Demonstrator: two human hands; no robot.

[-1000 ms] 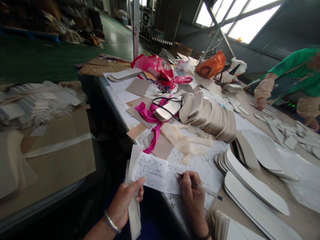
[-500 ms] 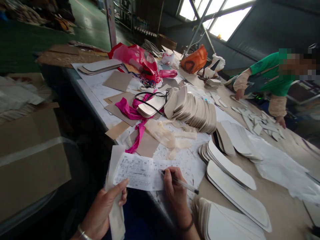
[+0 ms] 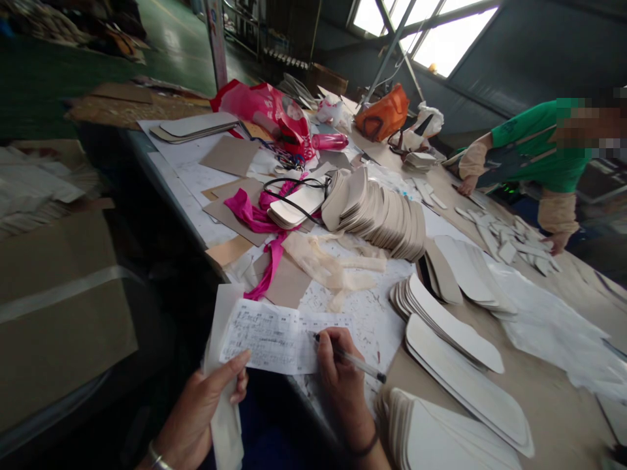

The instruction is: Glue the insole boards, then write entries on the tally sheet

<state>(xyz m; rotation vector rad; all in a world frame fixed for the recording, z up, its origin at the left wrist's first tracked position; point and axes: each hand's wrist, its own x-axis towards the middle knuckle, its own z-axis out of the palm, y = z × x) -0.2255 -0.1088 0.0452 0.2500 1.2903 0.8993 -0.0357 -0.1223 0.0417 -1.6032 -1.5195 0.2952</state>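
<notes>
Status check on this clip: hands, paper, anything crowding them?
Left hand pinches the printed slip. Right hand holds a pen, tip on it. Insole stacks lie close on the right.

A leaning row of beige insole-shaped boards lies mid-table, a magenta ribbon at its nine o'clock. At twelve o'clock sit a red plastic bag and an orange bag. At three o'clock, a person in a green shirt leans over small white cut pieces.
</notes>
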